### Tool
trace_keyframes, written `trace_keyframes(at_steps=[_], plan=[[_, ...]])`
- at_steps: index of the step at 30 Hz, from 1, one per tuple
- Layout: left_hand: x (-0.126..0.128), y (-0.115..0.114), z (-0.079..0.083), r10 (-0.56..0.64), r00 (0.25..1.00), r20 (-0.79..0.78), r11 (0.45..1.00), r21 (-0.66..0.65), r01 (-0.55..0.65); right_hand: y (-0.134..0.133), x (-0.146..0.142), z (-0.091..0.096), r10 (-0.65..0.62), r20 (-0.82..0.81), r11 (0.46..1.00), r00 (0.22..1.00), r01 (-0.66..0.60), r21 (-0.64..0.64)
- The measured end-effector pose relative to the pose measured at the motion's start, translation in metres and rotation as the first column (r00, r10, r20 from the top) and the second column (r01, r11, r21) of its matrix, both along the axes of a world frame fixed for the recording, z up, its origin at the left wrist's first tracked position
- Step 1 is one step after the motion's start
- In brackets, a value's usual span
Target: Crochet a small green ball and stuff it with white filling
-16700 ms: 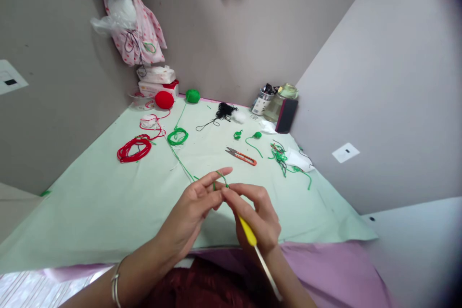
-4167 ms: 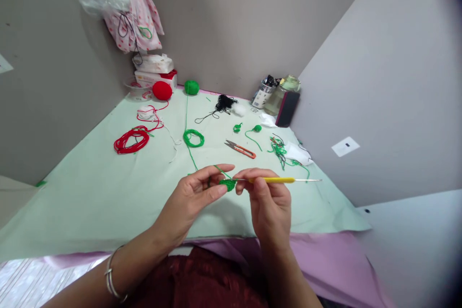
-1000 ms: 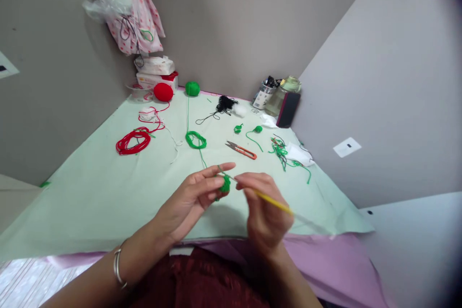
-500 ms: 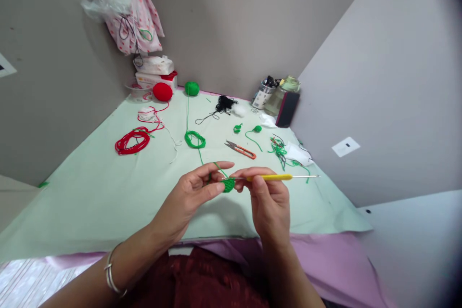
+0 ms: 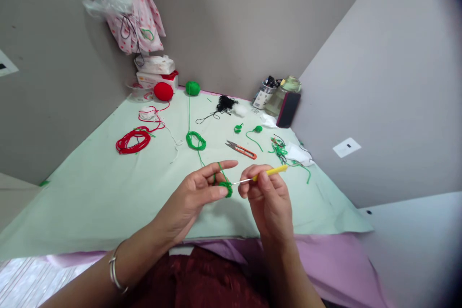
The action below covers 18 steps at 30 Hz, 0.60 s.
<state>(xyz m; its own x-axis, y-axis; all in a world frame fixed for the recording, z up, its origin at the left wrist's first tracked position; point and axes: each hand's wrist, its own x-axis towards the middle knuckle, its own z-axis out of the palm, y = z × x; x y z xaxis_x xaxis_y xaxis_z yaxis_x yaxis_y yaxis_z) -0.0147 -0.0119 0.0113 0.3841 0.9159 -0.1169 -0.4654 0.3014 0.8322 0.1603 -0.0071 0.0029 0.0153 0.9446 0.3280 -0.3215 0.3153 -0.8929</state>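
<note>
My left hand (image 5: pixel 197 195) pinches a small green crocheted piece (image 5: pixel 226 188) between thumb and fingers, with the forefinger stretched out and green yarn (image 5: pixel 221 171) looped over it. My right hand (image 5: pixel 267 199) is closed on a yellow-handled crochet hook (image 5: pixel 269 172), whose metal tip points left into the green piece. The yarn runs back over the table to a green coil (image 5: pixel 195 140) and a green yarn ball (image 5: pixel 192 87) by the wall. Both hands hover above the near part of the pale green table cover (image 5: pixel 90 192).
Orange thread snips (image 5: pixel 241 149) lie just beyond my hands. A red yarn coil (image 5: pixel 133 141), a red ball (image 5: pixel 163 91), black thread (image 5: pixel 224 104), green scraps (image 5: pixel 281 153) and jars (image 5: pixel 276 96) sit farther back. A pink bag (image 5: pixel 135 19) hangs on the wall.
The hook's handle has swung from level to tilted up at the right, and its tip has drawn slightly out of the green piece. My left hand has stayed in place.
</note>
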Motion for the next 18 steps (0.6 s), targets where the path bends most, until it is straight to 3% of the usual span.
trace_keyframes(at_steps=[5, 12, 18], plan=[[0.004, -0.005, -0.002, 0.061, 0.994, -0.093, 0.994, 0.098, -0.052, -0.006, -0.004, -0.010, -0.053, 0.167, 0.994, 0.985, 0.036, 0.103], [-0.002, -0.005, -0.004, 0.122, 0.983, -0.140, 0.988, 0.116, -0.106, -0.005, -0.001, -0.004, -0.052, 0.095, 0.996, 0.994, 0.044, 0.077], [-0.003, -0.006, -0.005, 0.152, 0.971, -0.184, 0.978, 0.170, -0.121, -0.011, 0.000, 0.001, -0.086, 0.183, 0.990, 0.979, 0.063, 0.126]])
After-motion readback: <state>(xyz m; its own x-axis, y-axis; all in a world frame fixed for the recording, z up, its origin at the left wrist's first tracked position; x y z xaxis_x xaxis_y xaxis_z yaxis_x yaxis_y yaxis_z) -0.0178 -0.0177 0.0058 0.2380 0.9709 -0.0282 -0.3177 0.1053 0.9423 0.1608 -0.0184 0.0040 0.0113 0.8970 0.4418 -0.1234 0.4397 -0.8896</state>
